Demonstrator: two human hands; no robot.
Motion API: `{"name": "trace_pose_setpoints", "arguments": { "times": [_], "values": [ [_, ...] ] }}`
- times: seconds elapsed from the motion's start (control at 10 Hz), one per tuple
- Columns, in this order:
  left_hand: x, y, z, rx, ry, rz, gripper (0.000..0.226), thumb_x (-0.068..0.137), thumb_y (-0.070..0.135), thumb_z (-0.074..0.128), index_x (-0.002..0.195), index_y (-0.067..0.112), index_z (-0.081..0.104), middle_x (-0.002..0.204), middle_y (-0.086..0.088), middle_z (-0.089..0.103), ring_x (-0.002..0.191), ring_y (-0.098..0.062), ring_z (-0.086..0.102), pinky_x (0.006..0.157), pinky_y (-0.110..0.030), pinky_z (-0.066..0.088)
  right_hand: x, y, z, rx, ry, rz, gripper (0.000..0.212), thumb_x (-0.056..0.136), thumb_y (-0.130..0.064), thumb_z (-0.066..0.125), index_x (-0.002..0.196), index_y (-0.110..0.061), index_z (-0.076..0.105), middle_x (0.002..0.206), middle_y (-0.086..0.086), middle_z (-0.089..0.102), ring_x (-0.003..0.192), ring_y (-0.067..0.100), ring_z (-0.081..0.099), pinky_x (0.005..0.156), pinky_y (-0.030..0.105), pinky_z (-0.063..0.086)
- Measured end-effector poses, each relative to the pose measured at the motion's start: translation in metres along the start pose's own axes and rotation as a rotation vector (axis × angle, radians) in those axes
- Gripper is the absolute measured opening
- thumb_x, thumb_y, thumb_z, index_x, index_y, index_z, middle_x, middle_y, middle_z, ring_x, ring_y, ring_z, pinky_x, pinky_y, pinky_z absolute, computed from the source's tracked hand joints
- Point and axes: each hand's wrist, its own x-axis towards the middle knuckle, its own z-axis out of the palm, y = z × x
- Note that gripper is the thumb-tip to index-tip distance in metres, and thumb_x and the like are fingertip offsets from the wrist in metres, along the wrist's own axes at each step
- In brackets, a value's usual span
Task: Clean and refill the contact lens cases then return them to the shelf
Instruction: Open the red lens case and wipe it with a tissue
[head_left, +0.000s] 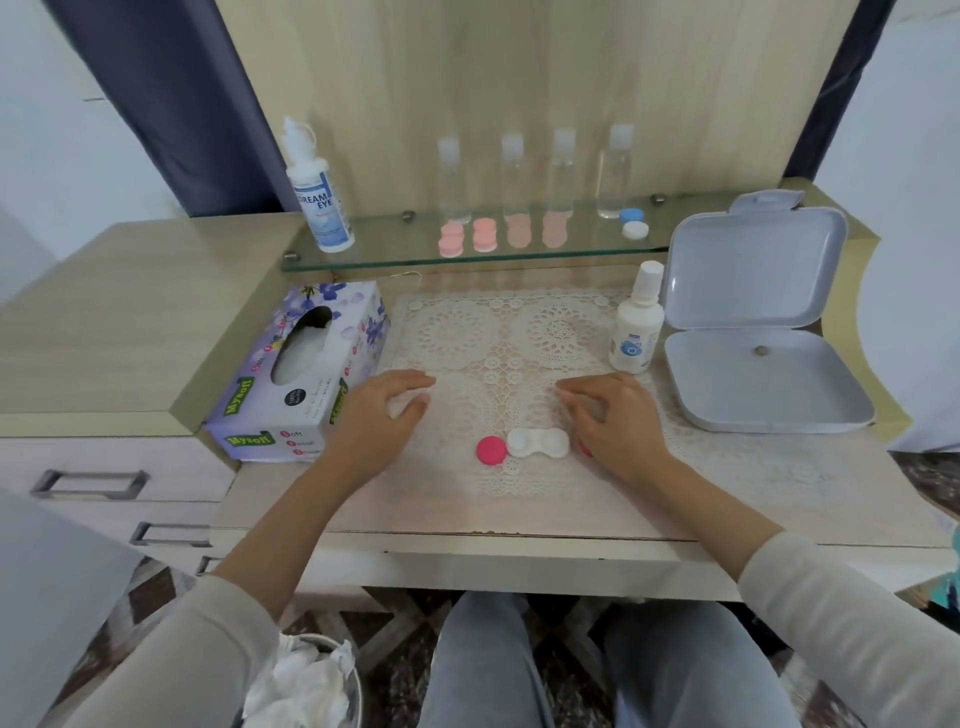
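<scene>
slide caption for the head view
Uncapped white lens case and pink cap on the lace mat, between the left hand and right hand.

Glass shelf (395, 254) glossy; lace mat (519, 338) openwork cloth; wood-grain desk (119, 332) matt.

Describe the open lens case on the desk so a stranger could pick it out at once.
Start at the lace mat on the desk. Near its front edge, between the left hand and right hand, lies a white lens case with two round cups. Unlike the capped cases on the glass shelf, it is uncapped, a loose pink cap beside it.
</scene>
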Motion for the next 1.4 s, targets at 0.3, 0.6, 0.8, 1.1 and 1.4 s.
{"name": "trace_pose_setpoints", "arguments": {
  "times": [0.3, 0.6, 0.8, 1.1, 1.4],
  "values": [
    [0.029, -0.023, -0.075, 0.289, 0.169, -0.047, 0.019, 0.09, 0.011, 0.055, 0.102, 0.012, 0.069, 0.088, -0.005, 0.063, 0.057, -0.002, 0.045, 0.056, -0.011, 0.034, 0.012, 0.004, 0.012, -0.002, -0.005, -0.015, 0.018, 0.084, -0.012, 0.062, 0.099, -0.012, 0.072, 0.098, 0.005, 0.071, 0.098, 0.025, 0.056, 0.082, 0.025, 0.035],
    [0.064, -0.05, -0.101, 0.603, -0.045, -0.13, 0.023, 0.089, 0.018, 0.056, 0.108, 0.018, 0.068, 0.106, -0.009, 0.068, 0.097, -0.028, 0.056, 0.08, -0.033, 0.044, 0.014, 0.009, 0.017, -0.086, -0.018, -0.049, 0.019, 0.078, -0.006, 0.065, 0.095, -0.011, 0.073, 0.102, 0.001, 0.071, 0.1, 0.024, 0.053, 0.08, 0.024, 0.033],
    [0.066, -0.061, -0.094, 0.752, -0.216, -0.11, 0.03, 0.089, 0.02, 0.055, 0.118, 0.019, 0.062, 0.115, -0.011, 0.062, 0.109, -0.027, 0.05, 0.083, -0.031, 0.04, 0.014, 0.009, 0.018, -0.087, -0.015, -0.046, 0.021, 0.076, -0.005, 0.066, 0.095, -0.011, 0.073, 0.103, 0.001, 0.07, 0.101, 0.023, 0.052, 0.082, 0.023, 0.032],
    [0.069, -0.061, -0.092, 0.814, -0.197, -0.053, 0.023, 0.087, 0.017, 0.054, 0.104, 0.021, 0.07, 0.104, -0.005, 0.069, 0.095, -0.024, 0.059, 0.08, -0.03, 0.045, 0.015, 0.01, 0.018, -0.084, -0.024, -0.034, 0.022, 0.076, -0.006, 0.066, 0.096, -0.012, 0.073, 0.104, 0.0, 0.07, 0.103, 0.021, 0.051, 0.082, 0.021, 0.031],
    [0.071, -0.064, -0.093, 0.653, -0.088, -0.063, 0.019, 0.085, 0.005, 0.056, 0.093, 0.009, 0.074, 0.1, -0.01, 0.07, 0.094, -0.028, 0.058, 0.077, -0.029, 0.04, 0.014, 0.012, 0.018, -0.072, -0.017, -0.039, 0.02, 0.077, -0.006, 0.066, 0.095, -0.011, 0.073, 0.103, 0.0, 0.07, 0.102, 0.02, 0.052, 0.081, 0.021, 0.031]
  ]
}}
